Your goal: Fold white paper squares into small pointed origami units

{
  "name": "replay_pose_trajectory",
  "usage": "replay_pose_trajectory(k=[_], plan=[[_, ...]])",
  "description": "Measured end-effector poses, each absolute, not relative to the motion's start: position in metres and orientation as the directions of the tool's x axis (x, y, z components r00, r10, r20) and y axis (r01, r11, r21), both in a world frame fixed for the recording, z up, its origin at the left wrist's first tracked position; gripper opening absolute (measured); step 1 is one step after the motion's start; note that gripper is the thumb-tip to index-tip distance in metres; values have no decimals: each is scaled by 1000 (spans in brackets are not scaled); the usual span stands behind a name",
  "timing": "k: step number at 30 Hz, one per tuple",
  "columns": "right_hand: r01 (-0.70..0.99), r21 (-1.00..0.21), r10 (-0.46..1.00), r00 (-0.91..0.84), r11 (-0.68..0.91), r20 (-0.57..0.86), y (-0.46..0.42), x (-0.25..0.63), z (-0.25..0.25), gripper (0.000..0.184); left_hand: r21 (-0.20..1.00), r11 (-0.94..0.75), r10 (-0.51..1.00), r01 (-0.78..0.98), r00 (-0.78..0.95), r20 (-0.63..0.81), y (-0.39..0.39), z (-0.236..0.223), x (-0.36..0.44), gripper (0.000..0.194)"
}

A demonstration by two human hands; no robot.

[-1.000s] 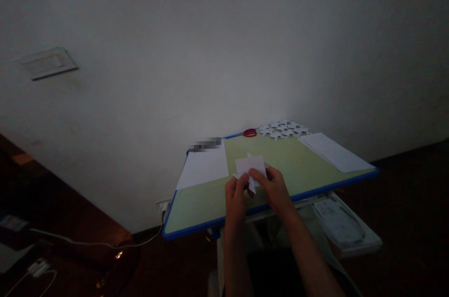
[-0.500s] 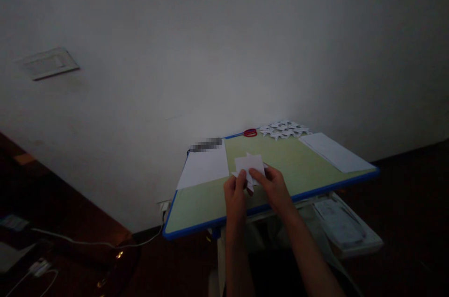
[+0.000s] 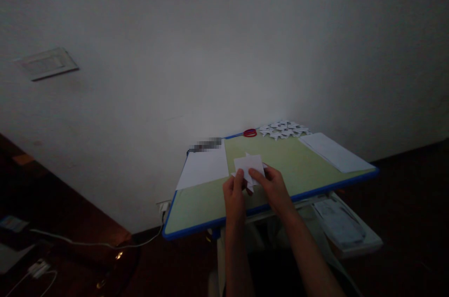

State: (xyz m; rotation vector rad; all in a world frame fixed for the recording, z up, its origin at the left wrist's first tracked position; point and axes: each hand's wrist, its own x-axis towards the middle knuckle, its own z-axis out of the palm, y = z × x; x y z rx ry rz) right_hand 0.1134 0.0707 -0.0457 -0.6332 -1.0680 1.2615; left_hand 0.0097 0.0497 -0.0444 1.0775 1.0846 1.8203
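Observation:
Between my two hands is a small folded white paper (image 3: 248, 163), with pointed corners sticking out around a flat square face. My left hand (image 3: 234, 190) pinches its left lower side, thumb on top. From the right, my right hand (image 3: 273, 185) grips it with the thumb pressed on the square face and the fingers behind. Both hands hold it above the near part of the pale green table (image 3: 199, 208). The fingers under the paper are partly hidden.
Several folded white paper pieces (image 3: 284, 129) lie at the back right, beside red-handled scissors (image 3: 250, 133). White sheets (image 3: 335, 152) rest at the right, another sheet (image 3: 205, 166) at the left. A drawer or tray (image 3: 345, 224) juts out below the blue table edge. A cable (image 3: 87, 243) runs at lower left.
Almost nothing differs. My hands and the folded paper have shifted very slightly left in the view, with the same grip kept.

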Motion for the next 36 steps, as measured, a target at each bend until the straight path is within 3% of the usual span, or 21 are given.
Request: replay_pose_trajectory(k=[16,22,36], plan=[[-432,-874,965,-28,224,262,70,114,-43,31,927,-345,902,-146,-324,285,51,-46,8,44],[-411,-881,965,-15,233,262,71,114,-46,31,915,-343,908,-213,-326,264,48,-43,10,42],[-417,-875,961,-10,246,275,73,113,-48,29,940,-332,916,-80,-264,301,47,-42,8,27]])
